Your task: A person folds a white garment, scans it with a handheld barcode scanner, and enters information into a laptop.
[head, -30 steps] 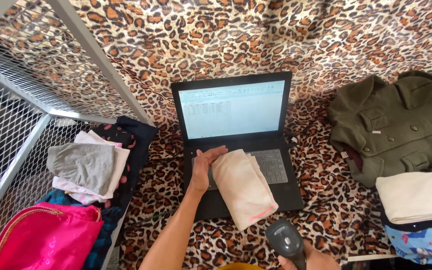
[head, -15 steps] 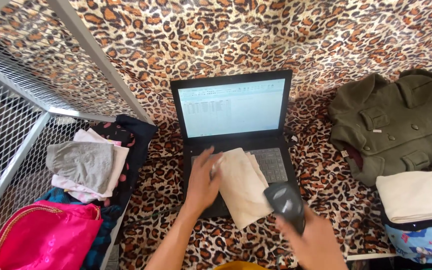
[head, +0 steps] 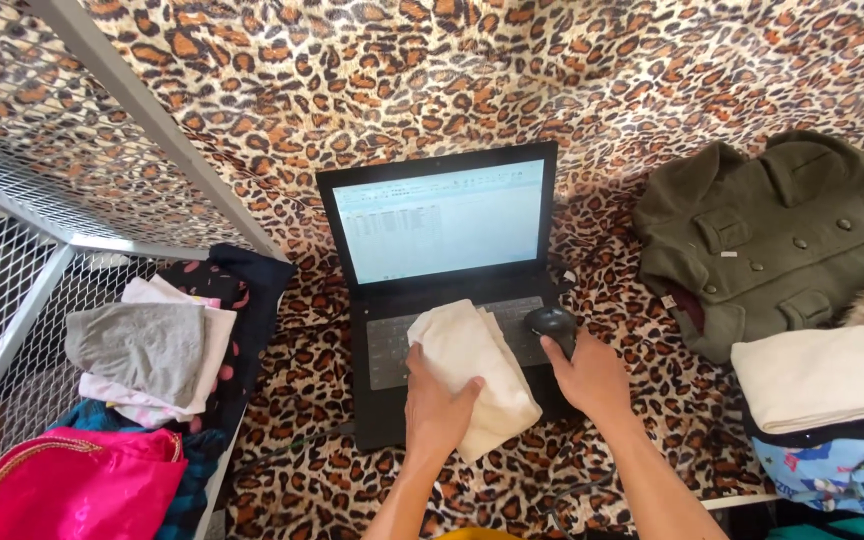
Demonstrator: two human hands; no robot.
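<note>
A folded cream cloth (head: 472, 370) lies across the keyboard of an open black laptop (head: 432, 225) on the leopard-print cover. My left hand (head: 435, 405) grips the cloth's near left edge, thumb on top. My right hand (head: 584, 372) holds a dark handheld scanner (head: 553, 325), its head resting at the right side of the keyboard beside the cloth. The laptop screen shows a pale spreadsheet.
A white wire-mesh rack (head: 22, 220) stands at the left with folded grey, white and pink garments (head: 142, 350) and a pink bag (head: 72, 485). An olive coat (head: 772, 235) lies at the right, above a cream folded cloth (head: 822, 375) on blue printed fabric (head: 832, 465).
My right hand has carried the scanner up from the bottom edge to the right of the keyboard. My left hand has shifted from the cloth's left side to gripping its near edge.
</note>
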